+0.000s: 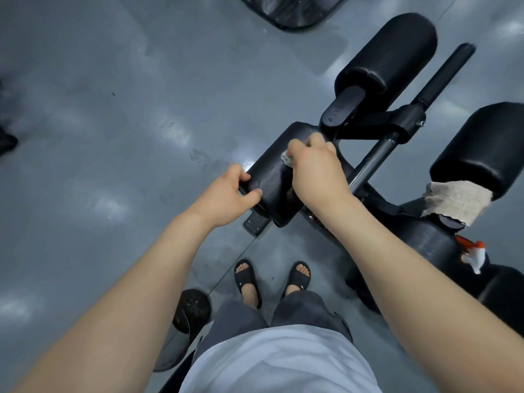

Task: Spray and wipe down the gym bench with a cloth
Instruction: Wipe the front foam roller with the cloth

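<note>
A black padded roller (272, 177) of the gym bench lies across the middle of the view, its surface wet-looking. My left hand (226, 194) grips its near end, thumb on top. My right hand (314, 165) presses a small pale cloth (287, 158) onto the pad's far part; most of the cloth is hidden under the fingers. A second beige cloth (456, 202) is draped over the frame at the right. A spray bottle's orange-and-white head (473, 255) shows beside the bench at the right edge.
Two more black pads (397, 52) (487, 148) and a metal bar (377, 157) stand beyond and to the right. Grey glossy floor (113, 109) spreads to the left. A round black weight (192, 307) lies by my sandalled feet (272, 279).
</note>
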### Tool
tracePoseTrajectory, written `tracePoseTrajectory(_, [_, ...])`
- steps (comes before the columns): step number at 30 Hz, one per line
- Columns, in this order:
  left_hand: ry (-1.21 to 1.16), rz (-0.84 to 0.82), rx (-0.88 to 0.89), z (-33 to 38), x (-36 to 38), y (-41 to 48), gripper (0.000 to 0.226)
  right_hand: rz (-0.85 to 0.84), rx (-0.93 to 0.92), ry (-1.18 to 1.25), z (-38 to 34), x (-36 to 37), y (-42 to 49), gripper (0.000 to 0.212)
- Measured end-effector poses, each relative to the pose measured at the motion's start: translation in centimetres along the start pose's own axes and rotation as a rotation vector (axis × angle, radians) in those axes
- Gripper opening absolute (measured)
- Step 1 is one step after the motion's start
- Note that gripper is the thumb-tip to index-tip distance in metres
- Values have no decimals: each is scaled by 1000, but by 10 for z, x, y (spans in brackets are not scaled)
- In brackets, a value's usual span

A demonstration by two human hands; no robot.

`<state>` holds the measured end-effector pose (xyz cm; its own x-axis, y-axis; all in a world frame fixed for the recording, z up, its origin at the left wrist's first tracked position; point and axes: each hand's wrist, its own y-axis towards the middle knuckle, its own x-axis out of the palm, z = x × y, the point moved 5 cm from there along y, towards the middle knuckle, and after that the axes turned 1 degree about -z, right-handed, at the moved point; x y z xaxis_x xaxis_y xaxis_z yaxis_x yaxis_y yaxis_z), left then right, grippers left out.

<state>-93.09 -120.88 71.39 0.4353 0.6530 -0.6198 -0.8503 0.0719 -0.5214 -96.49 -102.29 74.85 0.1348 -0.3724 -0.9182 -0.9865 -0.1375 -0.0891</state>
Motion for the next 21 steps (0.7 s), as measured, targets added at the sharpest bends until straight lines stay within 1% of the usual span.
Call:
tracePoseTrajectory(2, [37,-22,33,1,-4,1,41,53,90,9,8,-8,5,27])
tracePoseTrajectory(3, [49,-33,44,2,-6,2,41,66,108,8,8,-10,6,26])
tracePoseTrajectory(6, [73,-61,66,5,-12,10,37,40,45,-29,0,-5,3,21])
tracePoseTrajectory(8, [114,-81,90,8,-14,14,39,40,23,1,6,-3,6,17])
tracePoseTrajectory(11, [202,-92,111,11,-14,18,43,71,118,43,33,-8,30,20])
tracePoseTrajectory(13, [205,-89,116,11,-12,18,44,92,172,35,47,-13,46,18])
tracePoseTrajectory(16, [162,-74,130,8,-11,18,43,106,118,43,40,-9,46,12])
tracePoseTrajectory(19, [111,-54,132,4,-11,17,44,62,-7,112,19,1,26,14])
tracePoseTrajectory(21, [80,-41,134,3,-9,15,44,38,-54,111,15,2,20,18])
